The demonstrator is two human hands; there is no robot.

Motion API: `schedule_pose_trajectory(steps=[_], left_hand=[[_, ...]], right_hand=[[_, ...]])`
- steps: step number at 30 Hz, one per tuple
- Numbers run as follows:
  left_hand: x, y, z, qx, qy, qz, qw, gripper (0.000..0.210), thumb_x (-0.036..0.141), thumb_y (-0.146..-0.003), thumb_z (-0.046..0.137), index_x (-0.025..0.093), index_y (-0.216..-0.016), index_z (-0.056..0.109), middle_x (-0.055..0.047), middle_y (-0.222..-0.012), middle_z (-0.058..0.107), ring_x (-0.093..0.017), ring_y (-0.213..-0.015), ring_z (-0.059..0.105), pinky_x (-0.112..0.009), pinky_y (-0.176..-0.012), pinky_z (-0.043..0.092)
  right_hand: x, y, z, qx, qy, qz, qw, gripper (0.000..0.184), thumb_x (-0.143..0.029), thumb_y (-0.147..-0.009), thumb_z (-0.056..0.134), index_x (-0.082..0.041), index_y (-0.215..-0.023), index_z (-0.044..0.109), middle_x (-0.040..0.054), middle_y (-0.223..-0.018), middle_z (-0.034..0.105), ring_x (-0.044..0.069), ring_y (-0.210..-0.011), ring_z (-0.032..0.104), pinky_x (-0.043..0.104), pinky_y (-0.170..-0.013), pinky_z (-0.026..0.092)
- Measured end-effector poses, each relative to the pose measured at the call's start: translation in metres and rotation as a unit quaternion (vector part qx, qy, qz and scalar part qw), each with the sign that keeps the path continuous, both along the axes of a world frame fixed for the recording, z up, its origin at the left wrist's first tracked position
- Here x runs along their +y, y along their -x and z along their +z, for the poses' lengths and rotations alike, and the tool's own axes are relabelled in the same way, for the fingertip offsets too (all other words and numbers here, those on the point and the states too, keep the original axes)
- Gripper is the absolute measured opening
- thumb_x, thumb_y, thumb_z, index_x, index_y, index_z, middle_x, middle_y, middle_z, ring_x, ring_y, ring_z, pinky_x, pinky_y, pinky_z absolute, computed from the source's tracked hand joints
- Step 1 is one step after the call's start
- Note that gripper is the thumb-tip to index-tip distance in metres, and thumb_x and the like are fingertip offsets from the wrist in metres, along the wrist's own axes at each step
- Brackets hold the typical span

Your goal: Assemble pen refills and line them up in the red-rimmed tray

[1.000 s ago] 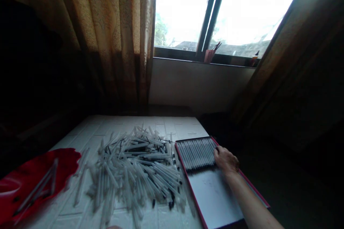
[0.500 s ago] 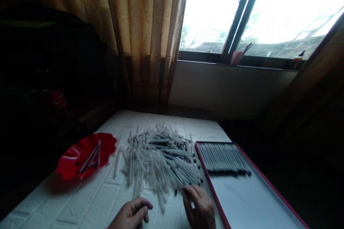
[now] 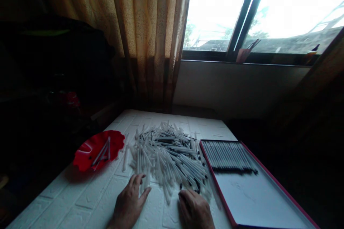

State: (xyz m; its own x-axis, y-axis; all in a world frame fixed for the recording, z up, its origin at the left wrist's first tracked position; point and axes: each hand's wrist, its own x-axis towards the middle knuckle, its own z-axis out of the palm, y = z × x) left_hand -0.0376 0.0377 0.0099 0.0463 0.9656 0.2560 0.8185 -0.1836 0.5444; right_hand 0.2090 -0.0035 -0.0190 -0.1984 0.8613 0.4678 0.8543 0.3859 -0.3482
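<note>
A heap of clear, thin plastic tubes that look like pen barrels [image 3: 163,161] lies in the middle of the table, with dark pieces among them. My left hand [image 3: 129,200] is open at the heap's near left edge, thumb and fingers apart, close to a few tubes. Fingers curled, my right hand [image 3: 195,209] rests at the near right edge beside small black caps [image 3: 197,186]; whatever is in its fingers is hidden. To the right, a red-edged tray [image 3: 220,194] holds a neat row of tubes [image 3: 228,155] with black near ends.
At the left, a red scalloped dish [image 3: 85,155] contains a few tubes. The table [image 3: 94,202] has a white brick pattern. Beyond it are a curtain [image 3: 145,35] and a window, with a pink holder [image 3: 243,55] on the sill.
My left hand has moved forward toward the heap and its fingers have spread. My right hand has shifted slightly and is more curled. The whole view has swung a little left.
</note>
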Motion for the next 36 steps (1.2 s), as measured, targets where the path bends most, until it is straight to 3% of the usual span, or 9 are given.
schedule_pose_trajectory(steps=[3,7,12,17,21,28,33,36], left_hand=[[0.003,-0.007,0.003,0.143,-0.014,-0.007,0.99,0.037,0.016,-0.082,0.063,0.02,-0.118,0.062,-0.01,-0.116,0.067,-0.024,-0.101,0.067,-0.032,-0.084,0.053],[0.008,-0.011,0.003,0.186,-0.023,-0.041,0.982,0.034,0.011,-0.085,0.059,0.023,-0.116,0.065,-0.008,-0.11,0.071,-0.023,-0.096,0.07,-0.03,-0.08,0.055],[0.005,-0.005,0.011,0.149,-0.082,-0.072,0.983,0.026,0.028,-0.094,0.051,0.022,-0.114,0.067,-0.008,-0.103,0.075,-0.021,-0.092,0.071,-0.026,-0.078,0.055],[-0.01,0.001,0.037,0.064,-0.179,-0.093,0.977,0.039,0.044,-0.098,0.038,0.019,-0.103,0.069,-0.009,-0.093,0.076,-0.021,-0.086,0.072,-0.026,-0.075,0.054],[-0.015,-0.002,0.05,-0.003,-0.168,-0.109,0.98,0.036,0.049,-0.095,0.043,0.023,-0.091,0.068,-0.005,-0.085,0.073,-0.019,-0.078,0.072,-0.022,-0.069,0.054],[-0.015,-0.016,0.036,-0.099,-0.052,-0.099,0.989,0.031,0.053,-0.091,0.05,0.027,-0.102,0.06,0.0,-0.077,0.073,-0.016,-0.063,0.072,-0.019,-0.06,0.052],[-0.016,-0.022,0.021,-0.138,-0.023,-0.061,0.988,0.047,0.054,-0.09,0.05,0.024,-0.125,0.05,0.0,-0.076,0.074,-0.015,-0.059,0.071,-0.018,-0.059,0.053],[-0.015,-0.023,0.011,-0.159,-0.012,-0.041,0.986,0.047,0.059,-0.087,0.05,0.025,-0.119,0.056,0.002,-0.071,0.075,-0.014,-0.052,0.069,-0.019,-0.055,0.054]], right_hand=[[-0.001,0.001,0.0,0.009,0.013,0.002,1.0,0.02,-0.017,-0.089,0.043,-0.019,-0.082,0.061,0.0044,-0.073,0.067,0.017,-0.066,0.067,0.022,-0.06,0.044],[-0.002,-0.001,0.002,0.011,0.034,0.003,0.999,0.02,-0.018,-0.089,0.044,-0.02,-0.083,0.062,0.0041,-0.074,0.067,0.017,-0.068,0.066,0.022,-0.061,0.044],[-0.002,0.0,0.004,0.031,0.005,0.003,0.999,0.02,-0.018,-0.089,0.043,-0.021,-0.08,0.062,0.0037,-0.07,0.067,0.018,-0.065,0.066,0.022,-0.059,0.045],[-0.003,0.001,0.006,0.053,0.005,0.003,0.999,0.019,-0.017,-0.088,0.045,-0.021,-0.08,0.062,0.0035,-0.071,0.067,0.017,-0.064,0.066,0.021,-0.06,0.044],[-0.003,0.001,0.007,0.044,0.029,-0.002,0.999,0.019,-0.018,-0.088,0.046,-0.02,-0.08,0.063,0.004,-0.071,0.066,0.017,-0.065,0.065,0.021,-0.06,0.043],[-0.004,0.002,0.008,0.03,0.036,-0.009,0.999,0.019,-0.018,-0.089,0.045,-0.019,-0.082,0.063,0.0044,-0.072,0.066,0.018,-0.068,0.065,0.022,-0.062,0.043],[-0.003,-0.001,0.003,0.029,0.04,0.006,0.999,0.018,-0.017,-0.089,0.045,-0.02,-0.085,0.062,0.0033,-0.075,0.067,0.017,-0.069,0.065,0.021,-0.063,0.043],[-0.002,-0.002,0.0,0.022,0.036,0.005,0.999,0.02,-0.017,-0.089,0.044,-0.02,-0.082,0.062,0.0034,-0.074,0.066,0.017,-0.068,0.065,0.022,-0.062,0.042]])
